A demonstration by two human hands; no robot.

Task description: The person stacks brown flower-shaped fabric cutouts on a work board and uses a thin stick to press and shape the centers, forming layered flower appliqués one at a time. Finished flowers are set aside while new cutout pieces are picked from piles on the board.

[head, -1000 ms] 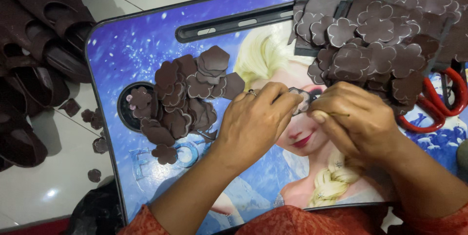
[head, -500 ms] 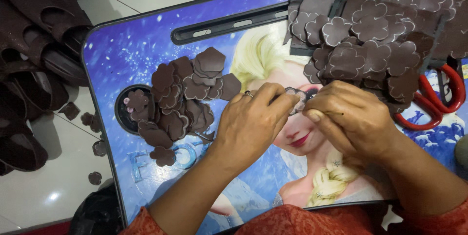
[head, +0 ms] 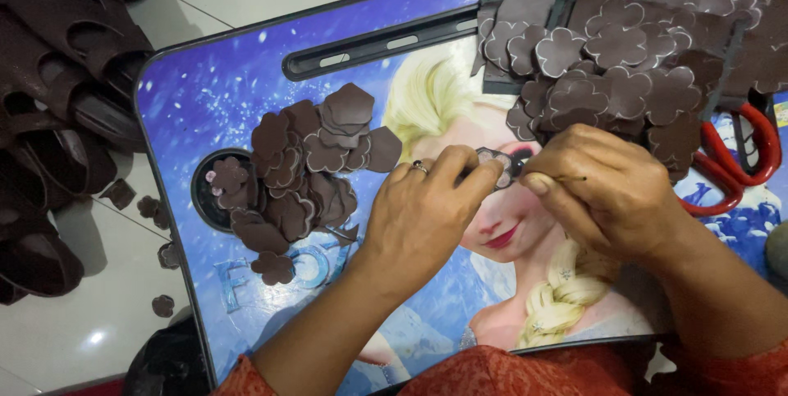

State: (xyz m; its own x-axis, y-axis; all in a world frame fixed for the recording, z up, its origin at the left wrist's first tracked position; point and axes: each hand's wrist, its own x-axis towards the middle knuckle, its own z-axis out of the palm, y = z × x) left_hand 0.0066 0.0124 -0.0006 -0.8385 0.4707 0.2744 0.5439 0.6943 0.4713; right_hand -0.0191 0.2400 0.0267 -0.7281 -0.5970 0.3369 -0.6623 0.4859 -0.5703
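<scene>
My left hand (head: 427,215) and my right hand (head: 603,191) meet over the middle of a blue picture lap table (head: 205,92). Between the fingertips of both sits a small brown flower-shaped foam piece (head: 492,158). My left hand, with a ring on one finger, pinches its left edge. My right hand pinches a thin needle-like stick (head: 566,177) against the piece. A pile of cut brown foam petals (head: 304,170) lies left of my left hand. A bigger heap of brown foam flowers with pale outlines (head: 624,68) lies just beyond my right hand.
Red-handled scissors (head: 730,174) lie at the right under the flower heap. A black slot bar (head: 386,43) runs along the table's far side, a round black cup hole (head: 209,199) sits at the left. Dark brown foam offcuts (head: 57,125) pile on the white tiled floor, with small scraps (head: 152,207).
Both hands stay together on the small piece, with only slight finger shifts. The view has drifted a little.
</scene>
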